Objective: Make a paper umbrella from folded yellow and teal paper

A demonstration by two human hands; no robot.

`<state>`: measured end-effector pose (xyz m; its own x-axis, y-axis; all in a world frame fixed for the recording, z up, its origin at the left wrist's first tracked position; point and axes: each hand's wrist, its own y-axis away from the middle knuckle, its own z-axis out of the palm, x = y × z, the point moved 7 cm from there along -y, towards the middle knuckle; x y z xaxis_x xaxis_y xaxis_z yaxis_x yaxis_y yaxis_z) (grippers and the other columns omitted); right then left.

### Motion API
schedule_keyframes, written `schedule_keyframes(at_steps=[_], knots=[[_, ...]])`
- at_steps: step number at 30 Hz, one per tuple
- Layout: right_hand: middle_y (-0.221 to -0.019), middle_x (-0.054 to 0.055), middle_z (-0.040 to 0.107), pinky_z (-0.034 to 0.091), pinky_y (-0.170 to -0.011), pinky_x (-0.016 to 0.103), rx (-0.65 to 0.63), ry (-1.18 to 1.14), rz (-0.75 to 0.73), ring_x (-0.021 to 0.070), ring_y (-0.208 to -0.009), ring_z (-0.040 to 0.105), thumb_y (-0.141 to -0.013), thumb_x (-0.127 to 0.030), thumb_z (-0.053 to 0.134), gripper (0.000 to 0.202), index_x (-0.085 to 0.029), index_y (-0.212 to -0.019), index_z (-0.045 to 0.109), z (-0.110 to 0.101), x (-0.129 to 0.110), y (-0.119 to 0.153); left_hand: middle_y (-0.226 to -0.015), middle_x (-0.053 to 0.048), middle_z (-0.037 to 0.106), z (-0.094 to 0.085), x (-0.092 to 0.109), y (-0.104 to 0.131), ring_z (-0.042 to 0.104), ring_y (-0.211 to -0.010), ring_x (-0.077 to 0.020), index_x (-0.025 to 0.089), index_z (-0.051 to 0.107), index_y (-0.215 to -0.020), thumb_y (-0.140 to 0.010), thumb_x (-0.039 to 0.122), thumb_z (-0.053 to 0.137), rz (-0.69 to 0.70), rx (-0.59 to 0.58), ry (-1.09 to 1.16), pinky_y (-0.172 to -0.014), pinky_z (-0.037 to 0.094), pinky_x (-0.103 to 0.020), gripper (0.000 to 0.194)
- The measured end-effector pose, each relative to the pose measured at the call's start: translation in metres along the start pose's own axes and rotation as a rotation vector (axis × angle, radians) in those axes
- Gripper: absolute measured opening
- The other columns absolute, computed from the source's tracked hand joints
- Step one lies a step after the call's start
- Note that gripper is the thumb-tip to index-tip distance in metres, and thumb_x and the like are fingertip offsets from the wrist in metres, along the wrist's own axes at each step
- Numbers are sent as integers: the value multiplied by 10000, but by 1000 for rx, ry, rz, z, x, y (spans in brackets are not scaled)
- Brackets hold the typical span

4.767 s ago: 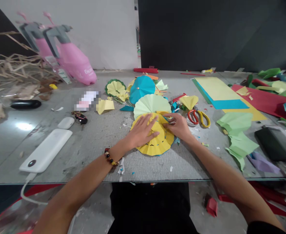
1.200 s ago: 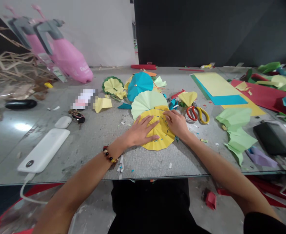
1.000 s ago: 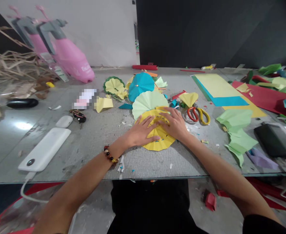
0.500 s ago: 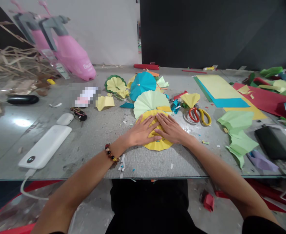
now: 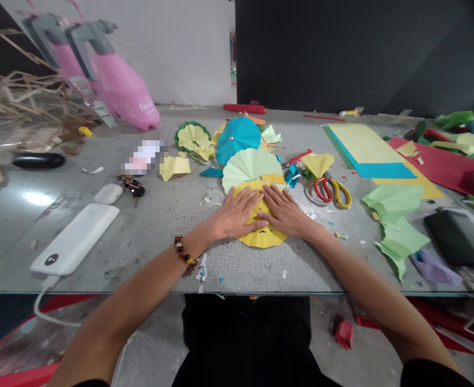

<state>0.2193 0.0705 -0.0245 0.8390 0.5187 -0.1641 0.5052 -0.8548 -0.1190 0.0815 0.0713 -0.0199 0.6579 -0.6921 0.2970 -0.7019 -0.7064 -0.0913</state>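
A round, pleated yellow paper disc [image 5: 263, 239] lies on the grey table close in front of me. My left hand [image 5: 239, 214] rests flat on its left half with fingers spread. On the right half lies my right hand [image 5: 285, 214], palm down, fingers stretched out. Between the hands a strip of the disc shows, with a small dark mark low on it. A pale green pleated paper disc [image 5: 247, 164] lies just beyond, partly under the yellow one. Behind that sits a blue paper disc [image 5: 238, 138].
Scissors with red and yellow handles [image 5: 332, 192] lie to the right, near coloured paper sheets [image 5: 366, 148] and crumpled green paper [image 5: 400, 215]. A white power bank [image 5: 77, 236] lies left. Pink spray bottles [image 5: 124, 88] stand at the back left. Paper scraps dot the table.
The hands have moved slightly apart over the yellow disc, so more of its middle shows. The camera view has shifted a little; the other things lie where they were.
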Motion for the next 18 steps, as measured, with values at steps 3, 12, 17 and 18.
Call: schedule_keyframes(at_steps=[3,12,17,18], knots=[[-1714,130,249,189,-1292,592,25,1,8,327,-1609,178,-999,-720,242,806,-211,-1623,275,0,2,0,-1701,-157,254,-1,-1,0,157,-1598,-371,197,234,-1635,-977,771,273,-13,10,9,-1273,21,-664,874],[-1712,148,251,201,-1278,616,21,43,17,383,-1602,168,-1012,-692,252,769,-195,-1589,360,-2,2,1,-1653,-170,348,-7,0,0,275,-1550,-354,230,288,-1621,-998,732,304,20,75,-13,-1261,135,-615,800],[-1700,144,292,258,-1264,584,18,120,8,355,-1589,230,-1024,-674,217,739,-185,-1541,416,-7,-1,1,-1592,-175,433,-13,2,0,374,-1474,-353,209,372,-1587,-1014,700,310,17,136,-96,-1207,260,-569,757],[-1696,142,303,268,-1260,577,21,134,5,349,-1584,244,-1025,-674,209,736,-185,-1531,426,-8,-2,1,-1586,-173,440,-14,3,0,383,-1464,-351,209,376,-1585,-1015,700,310,11,135,-112,-1196,273,-566,756]])
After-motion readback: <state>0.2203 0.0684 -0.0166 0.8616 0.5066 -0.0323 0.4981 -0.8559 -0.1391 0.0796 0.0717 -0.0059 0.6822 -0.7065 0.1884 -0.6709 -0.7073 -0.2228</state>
